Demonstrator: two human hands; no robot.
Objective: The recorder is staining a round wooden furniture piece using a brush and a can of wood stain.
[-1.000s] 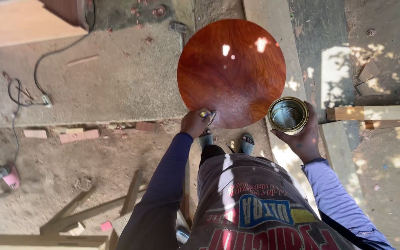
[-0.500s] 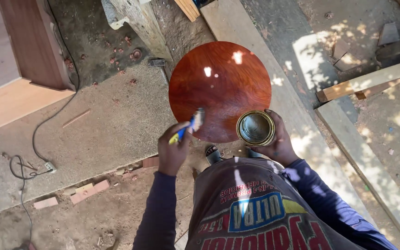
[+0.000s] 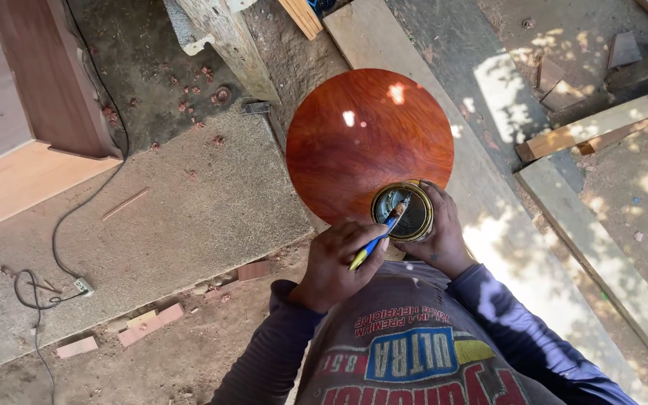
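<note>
Over the near edge of the glossy red-brown round tabletop (image 3: 369, 139), brush meets can.

Left hand (image 3: 337, 262) pinches a blue-and-yellow-handled brush (image 3: 381, 235), its bristles dipped into the small open tin can (image 3: 403, 211). Right hand (image 3: 438, 236) wraps around the can from the right, fingers closed on its wall, holding it just above the tabletop's near rim. Planks (image 3: 594, 127) lie to the right, a cable (image 3: 54, 247) to the left. My worry: a tilted can or an overloaded brush could drip and blotch that wet-looking sheen, and grit from the dusty ground could stick to it.
</note>
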